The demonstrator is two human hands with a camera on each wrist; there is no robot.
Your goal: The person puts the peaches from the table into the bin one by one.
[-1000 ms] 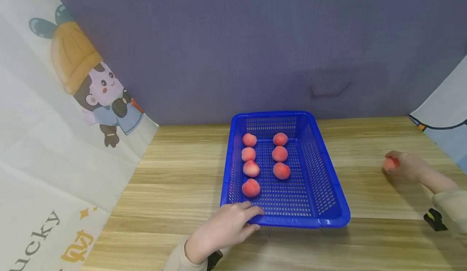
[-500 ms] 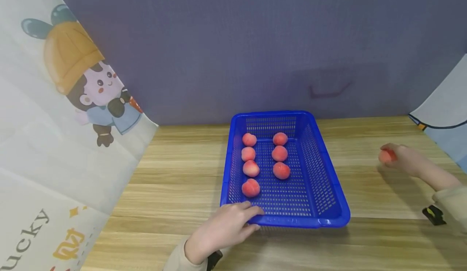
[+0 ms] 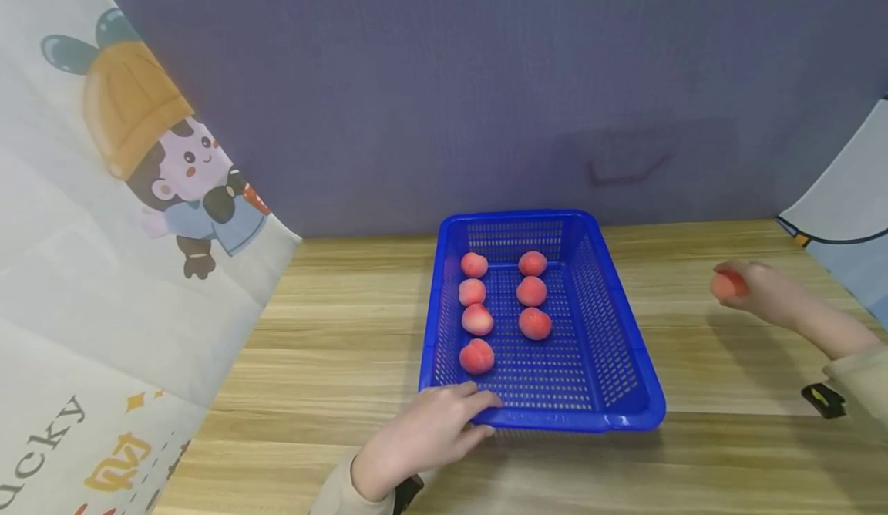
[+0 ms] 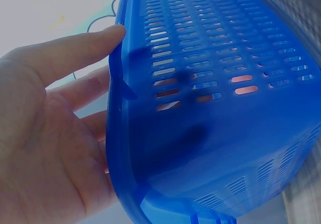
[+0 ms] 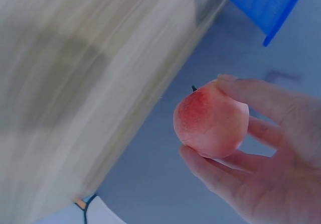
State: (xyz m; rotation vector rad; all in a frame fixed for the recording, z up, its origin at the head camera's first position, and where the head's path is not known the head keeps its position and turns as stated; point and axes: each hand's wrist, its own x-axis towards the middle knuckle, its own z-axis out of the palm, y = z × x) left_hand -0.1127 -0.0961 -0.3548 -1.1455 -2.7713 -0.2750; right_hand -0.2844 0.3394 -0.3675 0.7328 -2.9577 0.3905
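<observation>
A blue plastic basket [image 3: 624,416] with slotted walls stands on the table. Inside it lie several pinkish-red peaches [image 3: 477,357] in two rows, the left row one longer than the right. My left hand [image 3: 433,426] grips the near rim of the basket at its left part, fingers over the edge. In the left wrist view the thumb presses the outside of the rim [image 4: 114,133]. To the right of the basket, my right hand [image 3: 770,295] holds another peach [image 5: 210,121] between thumb and fingers, raised off the table. A short dark stem shows on that peach.
The wood-grain table [image 3: 333,345] ends at a grey-blue upright panel [image 3: 416,99] behind the basket. A white printed cloth [image 3: 90,307] with a cartoon figure hangs at the left. Another printed sheet [image 3: 849,183] stands at the right edge.
My right hand has lifted the peach off the table and moved it slightly left and away from me. The left hand and the basket stay where they were.
</observation>
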